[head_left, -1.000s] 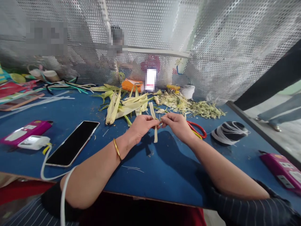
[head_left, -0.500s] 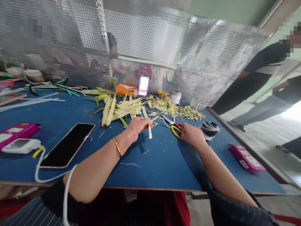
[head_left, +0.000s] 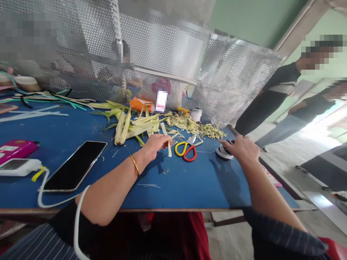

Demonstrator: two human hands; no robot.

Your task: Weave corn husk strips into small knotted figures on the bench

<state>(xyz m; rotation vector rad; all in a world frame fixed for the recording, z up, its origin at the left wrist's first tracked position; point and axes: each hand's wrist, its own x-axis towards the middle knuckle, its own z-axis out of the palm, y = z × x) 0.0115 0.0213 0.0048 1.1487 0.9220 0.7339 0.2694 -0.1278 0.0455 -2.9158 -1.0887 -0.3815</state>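
Note:
My left hand (head_left: pixel 158 142) pinches a narrow pale strip of corn husk (head_left: pixel 169 148) between thumb and fingertips, its ends sticking out above and below. My right hand (head_left: pixel 245 150) is at a black-and-white spool of thread (head_left: pixel 224 152), thumb over its top and the other fingers mostly hidden. From the spool a fine thread runs left. Between my hands lie scissors (head_left: pixel 188 148) with one yellow and one red handle, touched by neither. Corn husks (head_left: pixel 135 126) are heaped beyond my left hand, with shredded bits (head_left: pixel 197 124) to their right.
On the left lie a phone (head_left: pixel 77 164), a white device (head_left: pixel 20 167) with a cord and a magenta pack (head_left: pixel 20 150). At the back are an orange packet (head_left: pixel 141 104) and a perforated metal screen (head_left: pixel 168 54). Two people stand at the right.
My right hand has let go of the scissors, which now lie on the table, and has moved right to the spool. My left hand still holds the husk strip. The view has shifted right.

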